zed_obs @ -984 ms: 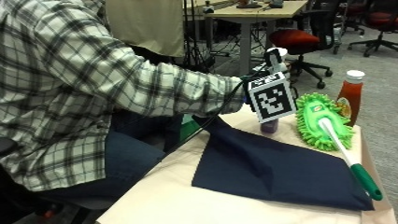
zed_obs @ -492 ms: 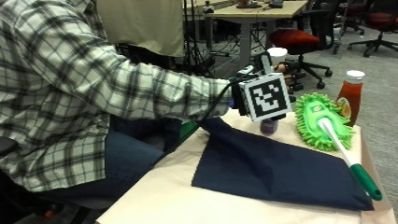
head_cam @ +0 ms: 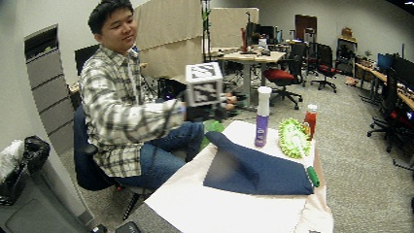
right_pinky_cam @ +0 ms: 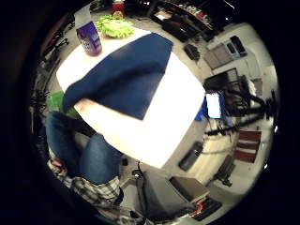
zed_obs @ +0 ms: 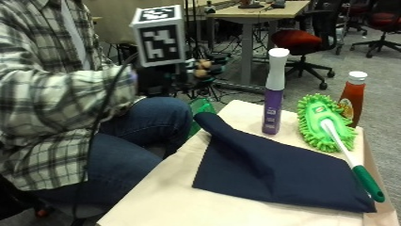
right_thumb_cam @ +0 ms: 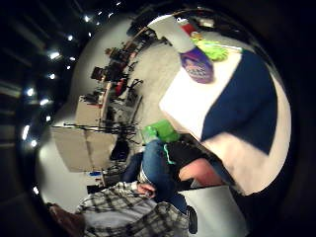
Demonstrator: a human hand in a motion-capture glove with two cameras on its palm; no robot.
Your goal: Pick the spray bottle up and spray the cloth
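The gloved right hand (zed_obs: 191, 75) hangs in the air beside the table (zed_obs: 169, 193), fingers loosely curled and holding nothing. The purple spray bottle (zed_obs: 274, 94) stands upright by the dark blue cloth (zed_obs: 276, 172), well apart from the hand.

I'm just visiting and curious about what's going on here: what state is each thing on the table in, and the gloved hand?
Spray bottle: upright on the table, untouched.
Cloth: dark blue, spread on the table, one corner humped up.
Green duster: lying flat beside the cloth, its handle over the cloth's edge.
Sauce bottle: upright, capped.
Gloved hand: raised off the table, short of the spray bottle, holding nothing.
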